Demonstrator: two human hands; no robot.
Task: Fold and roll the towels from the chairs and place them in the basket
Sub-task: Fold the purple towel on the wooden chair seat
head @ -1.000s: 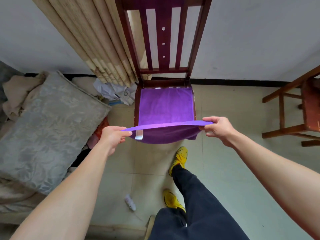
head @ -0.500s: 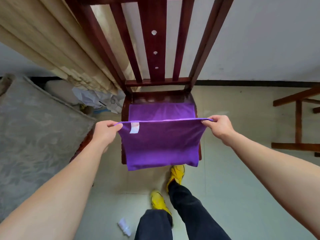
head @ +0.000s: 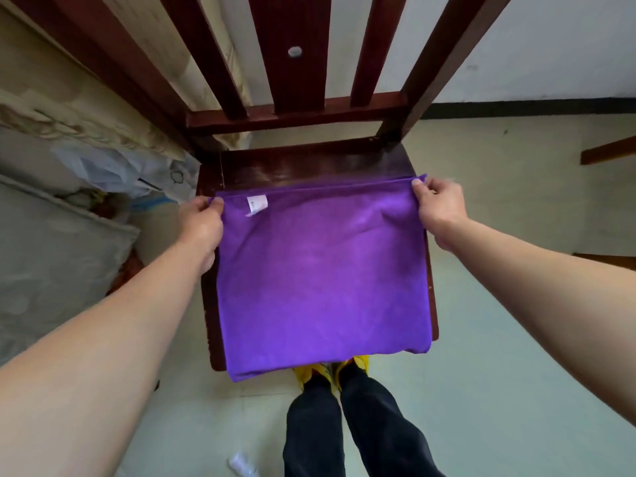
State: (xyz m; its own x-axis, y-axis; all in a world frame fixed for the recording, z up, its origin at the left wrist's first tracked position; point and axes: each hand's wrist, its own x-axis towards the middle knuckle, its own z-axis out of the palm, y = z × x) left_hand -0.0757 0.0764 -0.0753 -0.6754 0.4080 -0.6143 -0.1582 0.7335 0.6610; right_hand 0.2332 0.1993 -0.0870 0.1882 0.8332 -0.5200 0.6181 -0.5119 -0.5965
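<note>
Tiled floor [head: 499,304] and white wall [head: 550,46] here, with a dark wooden chair [head: 309,165] standing by a curtain [head: 86,98].

The left grip [head: 201,222] is pinching the towel [head: 323,277] at its far-left corner, and the right grip [head: 438,204] is pinching the far-right one. Both are clamping the doubled edge. The towel is lying folded in half on the seat, its near fold hanging a bit over the front, and a white tag [head: 256,204] is facing up by the left grip.

I'm reading this as the first fold getting laid down. The two layers are looking slightly offset along the far edge, so I'd guess the next move is squaring those up. After that it's letting go, smoothing, and folding again or rolling from one end. No basket is showing anywhere, so placing the towel probably means turning around.

Seat wood is shining bare behind the towel. A grey cushion [head: 51,253] is sitting off to the left, with crumpled plastic [head: 113,166] near the chair leg. Bits of a second chair [head: 605,153] are poking in on the right.
</note>
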